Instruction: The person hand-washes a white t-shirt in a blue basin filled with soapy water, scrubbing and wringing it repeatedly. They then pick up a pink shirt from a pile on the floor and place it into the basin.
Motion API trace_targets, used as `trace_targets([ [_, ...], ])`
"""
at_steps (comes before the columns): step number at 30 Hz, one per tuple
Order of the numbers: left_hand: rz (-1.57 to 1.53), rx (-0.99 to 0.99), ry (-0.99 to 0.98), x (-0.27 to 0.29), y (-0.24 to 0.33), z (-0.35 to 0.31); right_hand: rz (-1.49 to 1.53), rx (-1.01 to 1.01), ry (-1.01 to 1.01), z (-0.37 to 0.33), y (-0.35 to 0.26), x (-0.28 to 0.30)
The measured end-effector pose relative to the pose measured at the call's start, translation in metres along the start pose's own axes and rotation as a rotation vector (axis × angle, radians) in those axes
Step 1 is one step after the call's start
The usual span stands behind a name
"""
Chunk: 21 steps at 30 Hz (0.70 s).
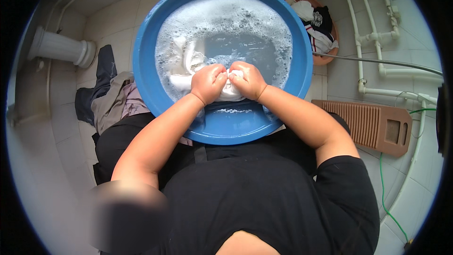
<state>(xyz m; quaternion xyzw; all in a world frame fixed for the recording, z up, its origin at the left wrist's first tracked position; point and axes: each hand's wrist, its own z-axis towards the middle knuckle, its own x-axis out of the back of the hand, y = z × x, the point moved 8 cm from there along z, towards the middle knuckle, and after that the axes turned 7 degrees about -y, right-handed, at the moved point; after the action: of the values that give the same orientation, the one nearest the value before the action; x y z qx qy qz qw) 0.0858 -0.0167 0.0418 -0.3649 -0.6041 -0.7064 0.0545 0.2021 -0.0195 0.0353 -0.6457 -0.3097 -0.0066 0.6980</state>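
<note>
Your L hand & R hand, curled close tog., clench white cloth just inside blue basin's near edge, by suds; step prob. rubbing; next move calls for firm grip, wet cloth likely slippery

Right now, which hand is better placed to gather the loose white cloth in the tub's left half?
Probably your left hand: it's beside that loose white cloth; your right hand is farther across the tub.

Bare forearms converge forward. The left grip and right grip sit side by side, both curled inward.
</note>
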Motion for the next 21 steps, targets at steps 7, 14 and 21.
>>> trace_targets([
  [7,-0.215,0.195,-0.005,0.034,-0.070,-0.008,1.109,-0.521,0.514,-0.002,0.065,0.013],
  [14,0.371,0.448,-0.582,0.053,-0.044,-0.035,1.178,-0.676,0.584,-0.006,0.058,0.070],
  [21,0.619,0.264,-0.210,0.009,-0.021,-0.010,-0.845,0.046,0.074,0.029,-0.011,0.049],
])
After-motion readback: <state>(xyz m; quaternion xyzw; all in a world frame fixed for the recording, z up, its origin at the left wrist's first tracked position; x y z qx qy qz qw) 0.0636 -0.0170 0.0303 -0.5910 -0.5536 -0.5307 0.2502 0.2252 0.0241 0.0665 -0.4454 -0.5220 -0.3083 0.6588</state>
